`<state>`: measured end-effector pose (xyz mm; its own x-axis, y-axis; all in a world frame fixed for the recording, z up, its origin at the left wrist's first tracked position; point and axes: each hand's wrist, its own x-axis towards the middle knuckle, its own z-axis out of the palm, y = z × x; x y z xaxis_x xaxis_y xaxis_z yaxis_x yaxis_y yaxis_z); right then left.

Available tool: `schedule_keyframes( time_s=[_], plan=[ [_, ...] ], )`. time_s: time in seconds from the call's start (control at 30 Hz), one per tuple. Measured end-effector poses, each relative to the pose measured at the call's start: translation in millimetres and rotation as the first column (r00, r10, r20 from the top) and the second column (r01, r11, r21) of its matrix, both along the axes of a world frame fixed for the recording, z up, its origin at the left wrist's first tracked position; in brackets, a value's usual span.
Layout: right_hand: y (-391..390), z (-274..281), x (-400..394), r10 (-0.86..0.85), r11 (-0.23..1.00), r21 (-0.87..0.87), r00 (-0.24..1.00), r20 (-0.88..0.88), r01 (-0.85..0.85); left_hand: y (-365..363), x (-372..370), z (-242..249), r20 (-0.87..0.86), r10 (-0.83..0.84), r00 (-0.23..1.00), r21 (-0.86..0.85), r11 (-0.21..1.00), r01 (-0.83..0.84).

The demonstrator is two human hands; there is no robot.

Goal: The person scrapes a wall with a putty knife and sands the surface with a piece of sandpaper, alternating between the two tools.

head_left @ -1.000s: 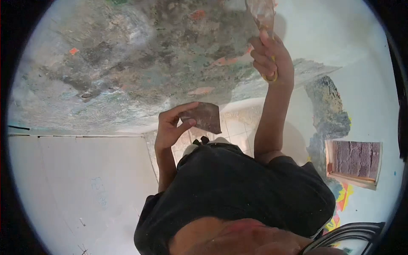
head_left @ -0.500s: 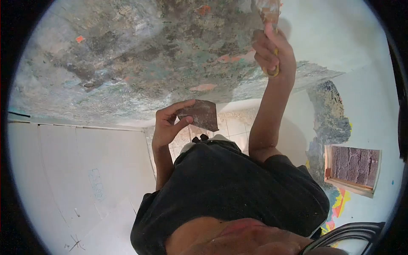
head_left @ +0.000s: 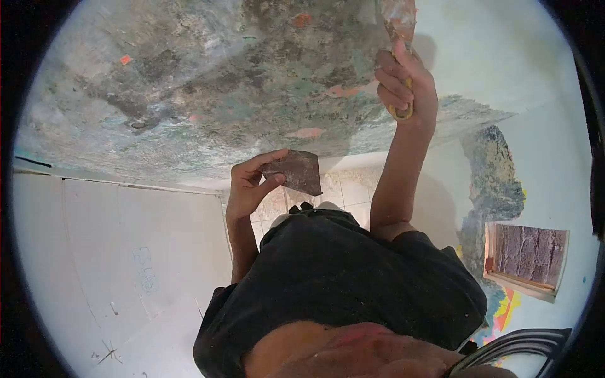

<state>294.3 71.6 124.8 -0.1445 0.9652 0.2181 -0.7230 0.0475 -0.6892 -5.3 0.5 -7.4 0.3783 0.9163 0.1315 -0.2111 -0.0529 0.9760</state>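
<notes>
My right hand [head_left: 408, 85] is raised and gripped around the yellow handle [head_left: 401, 113] of a putty knife. The smeared blade [head_left: 397, 19] lies against a scraped, mottled grey-green wall surface [head_left: 220, 82] with orange patches. My left hand [head_left: 249, 186] is lower and to the left. It pinches a flat, dark brown plate [head_left: 296, 171] between thumb and fingers, held away from the wall. My black shirt [head_left: 353, 283] fills the lower middle.
A plain white panel [head_left: 126, 252] runs along the lower left. Pale floor tiles [head_left: 345, 189] show behind the plate. On the right are a white wall with a scraped patch [head_left: 495, 170] and a framed opening showing bricks [head_left: 529, 255]. Black cables [head_left: 523, 346] lie at the bottom right.
My right hand with the putty knife rose slightly along the wall, then dropped back a little. My left hand with the plate shifted a little to the left.
</notes>
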Motion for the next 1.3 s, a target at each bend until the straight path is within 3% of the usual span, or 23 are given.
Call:
schedule_keyframes(
  time_s=[0.23, 0.3, 0.43, 0.63, 0.83, 0.93, 1.03, 1.13, 1.3],
  plan=[
    [3.6, 3.7, 0.1, 0.014, 0.999, -0.044, 1.0, 0.003, -0.014, 2.1, 15.3, 6.1, -0.018, -0.045, 0.999, -0.018, 0.999, 0.045],
    [1.8, 5.0, -0.7, 0.033, 0.999, -0.013, 0.999, 0.005, -0.033, 2.7, 17.9, 7.1, -0.035, -0.045, 0.998, 0.037, 0.998, 0.046],
    [4.3, 9.2, -0.8, 0.031, 0.999, 0.007, 0.999, 0.019, -0.031, -1.5, 25.7, 3.5, -0.003, -0.033, 0.999, -0.047, 0.998, 0.032],
    [8.4, 6.8, 6.4, 0.091, 0.995, 0.041, 0.996, 0.008, -0.091, -8.9, 33.2, 0.2, 0.009, -0.045, 0.999, -0.025, 0.999, 0.045],
    [8.6, 14.6, -2.2, 0.073, 0.997, -0.002, 0.994, 0.078, -0.073, -19.2, 36.9, -6.2, 0.003, -0.031, 1.0, -0.036, 0.999, 0.031],
    [-1.8, 4.4, -8.3, -0.042, 0.999, -0.028, 0.995, 0.091, 0.045, -28.4, 33.1, -10.7, -0.026, -0.017, 1.0, -0.015, 1.0, 0.016],
    [5.9, 0.3, 1.5, 0.046, 0.998, 0.035, 0.997, 0.067, -0.049, -31.9, 30.8, -9.9, 0.004, 0.039, 0.999, -0.041, 0.998, -0.038],
    [2.3, 1.8, -2.0, -0.01, 1.0, -0.011, 0.998, 0.056, 0.011, -38.6, 30.7, -13.0, -0.012, 0.042, 0.999, -0.084, 0.996, -0.043],
    [9.8, -7.3, 4.2, 0.101, 0.994, 0.039, 0.995, -0.027, -0.1, -36.2, 31.7, -19.7, -0.024, 0.043, 0.999, -0.084, 0.995, -0.045]
  ],
)
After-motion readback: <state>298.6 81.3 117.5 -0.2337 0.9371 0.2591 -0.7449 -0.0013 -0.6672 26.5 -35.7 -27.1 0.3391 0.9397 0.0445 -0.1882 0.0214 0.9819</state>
